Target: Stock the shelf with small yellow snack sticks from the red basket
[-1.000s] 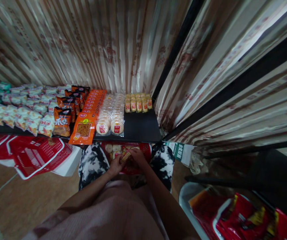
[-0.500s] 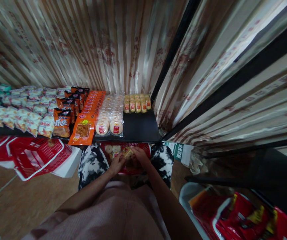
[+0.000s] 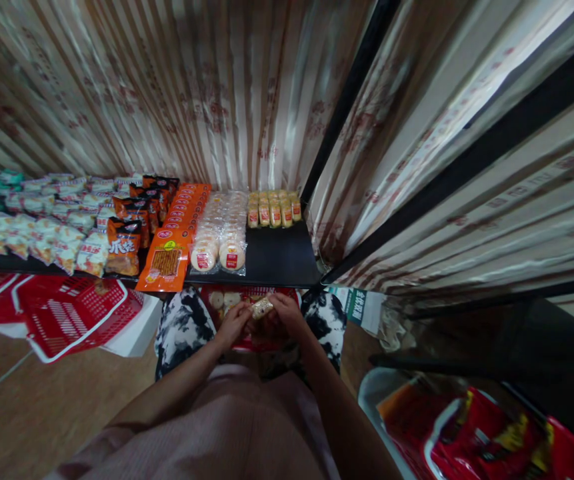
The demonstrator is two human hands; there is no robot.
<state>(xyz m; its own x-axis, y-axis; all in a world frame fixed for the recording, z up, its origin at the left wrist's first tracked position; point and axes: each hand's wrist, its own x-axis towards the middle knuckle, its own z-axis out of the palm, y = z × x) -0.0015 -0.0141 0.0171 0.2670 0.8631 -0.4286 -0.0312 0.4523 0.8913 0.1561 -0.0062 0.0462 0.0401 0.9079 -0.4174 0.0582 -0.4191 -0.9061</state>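
My left hand and my right hand meet over a red basket that rests between my knees. Together they hold a small wrapped yellowish snack pack just below the front edge of the black shelf. The basket holds more round wrapped cakes. At the back of the shelf stands a row of similar yellow snack packs, with bare shelf in front of it.
On the shelf lie round cakes in clear wrap, orange packets and many snack bags to the left. Empty red baskets sit lower left. A tub of red packets is at lower right. Striped curtains hang behind.
Both hands have risen slightly out of the basket with the snack pack, which now sits higher, closer to the shelf's front edge.
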